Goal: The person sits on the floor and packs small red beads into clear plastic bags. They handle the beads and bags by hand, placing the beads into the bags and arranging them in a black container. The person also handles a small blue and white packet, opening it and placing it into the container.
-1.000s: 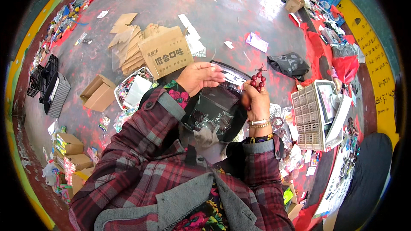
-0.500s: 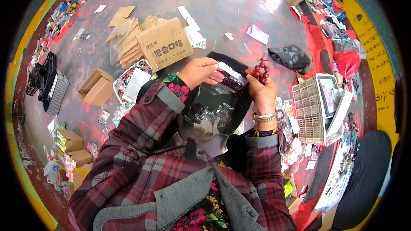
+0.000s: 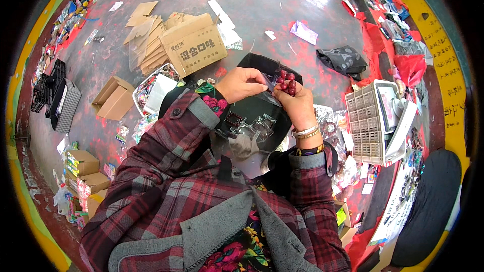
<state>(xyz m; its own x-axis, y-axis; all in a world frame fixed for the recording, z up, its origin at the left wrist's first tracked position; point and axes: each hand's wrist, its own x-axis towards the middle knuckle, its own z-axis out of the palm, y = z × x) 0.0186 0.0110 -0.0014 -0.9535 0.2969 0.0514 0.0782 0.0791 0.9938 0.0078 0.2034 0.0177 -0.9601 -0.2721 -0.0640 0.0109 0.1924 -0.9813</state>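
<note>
My right hand [image 3: 298, 104] holds a cluster of dark red beads [image 3: 286, 82] at its fingertips. My left hand [image 3: 243, 82] pinches the edge of a small clear plastic bag [image 3: 268, 84] right beside the beads. Both hands hover over a black tray [image 3: 254, 106] on my lap that holds several clear packets [image 3: 252, 127]. A metal bracelet [image 3: 306, 132] circles my right wrist.
A printed cardboard box [image 3: 195, 43] and flattened cardboard [image 3: 146, 35] lie ahead on the red-stained floor. A white plastic basket [image 3: 375, 121] stands at my right, a white bin of packets [image 3: 154, 88] at my left. Small boxes [image 3: 83, 171] sit lower left; a black bag [image 3: 344, 59] upper right.
The red beads and both hands have stayed close together over the tray; my left hand has shifted slightly toward the beads with the clear bag.
</note>
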